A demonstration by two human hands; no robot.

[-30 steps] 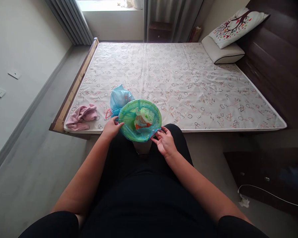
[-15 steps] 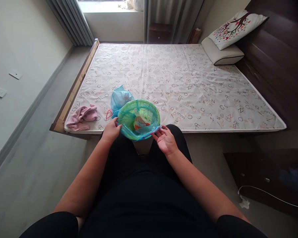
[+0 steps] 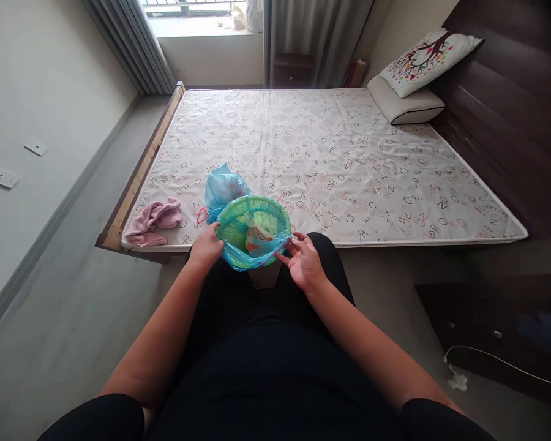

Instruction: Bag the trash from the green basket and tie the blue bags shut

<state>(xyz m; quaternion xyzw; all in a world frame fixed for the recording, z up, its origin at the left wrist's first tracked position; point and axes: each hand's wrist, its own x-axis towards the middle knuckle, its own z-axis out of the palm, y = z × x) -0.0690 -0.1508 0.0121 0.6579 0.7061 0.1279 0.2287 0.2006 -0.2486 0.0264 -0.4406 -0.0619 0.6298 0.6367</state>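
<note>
A green basket (image 3: 256, 201) sits in front of my knees at the bed's near edge, with a thin blue plastic bag (image 3: 248, 262) lining it and folded over its near rim. Crumpled white and orange wrapping (image 3: 258, 239) lies inside. At the left rim, my left hand (image 3: 206, 247) is closed with the bag's edge between thumb and fingers. My right hand (image 3: 303, 260) pinches the bag's edge at the right rim, palm turned partly up. Behind the basket, a full-looking blue plastic bag (image 3: 224, 186) rests on the mattress.
The letter-printed mattress (image 3: 312, 147) spans the view ahead. A pink cloth (image 3: 155, 222) and a small red item (image 3: 202, 215) lie at its near left. Pillows (image 3: 406, 104) are at the far right. A dark cabinet (image 3: 487, 331) and white cable (image 3: 496, 352) are at lower right.
Both hands have drawn the bag's near edge farther out and down over the basket's near rim. My right hand has shifted slightly left. The camera view has tipped up a little.
</note>
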